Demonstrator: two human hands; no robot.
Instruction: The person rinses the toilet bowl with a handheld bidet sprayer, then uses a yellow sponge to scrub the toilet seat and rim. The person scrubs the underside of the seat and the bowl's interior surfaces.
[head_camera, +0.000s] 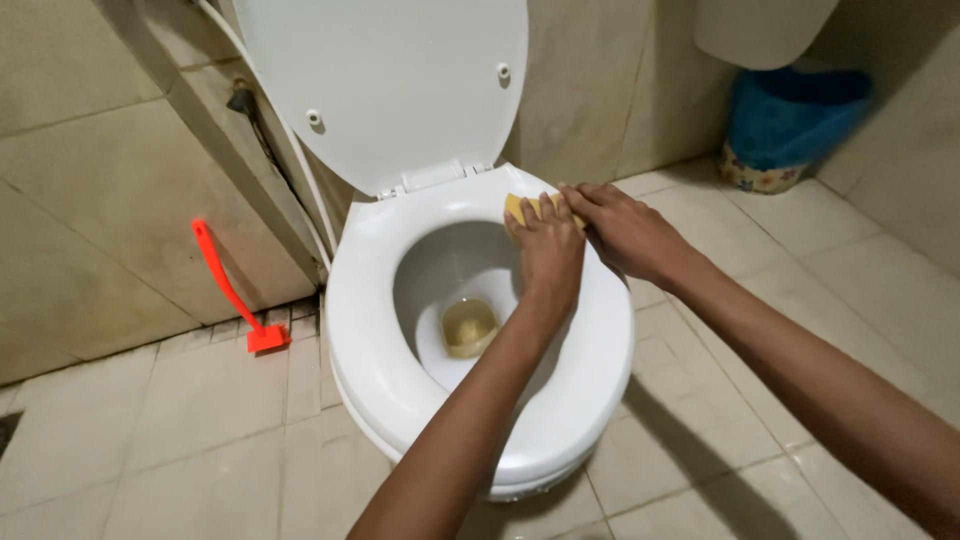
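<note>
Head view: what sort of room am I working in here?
A bathroom, most likely at home: a white toilet with its lid up, tiled floor and walls, and a blue bin in the corner. Both hands press a yellow sponge on the seat.

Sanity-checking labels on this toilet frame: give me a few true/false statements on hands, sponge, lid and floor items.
1. Both hands press on a yellow sponge at the back of the toilet seat. True: the left hand and right hand both rest on it.
2. The toilet lid is shut. False: it stands raised against the wall.
3. A red brush leans against the wall left of the toilet. True.
4. The blue bin stands left of the toilet. False: it stands at the right, by the far wall.
5. The bowl is dry. False: yellowish water sits at its bottom.
</note>
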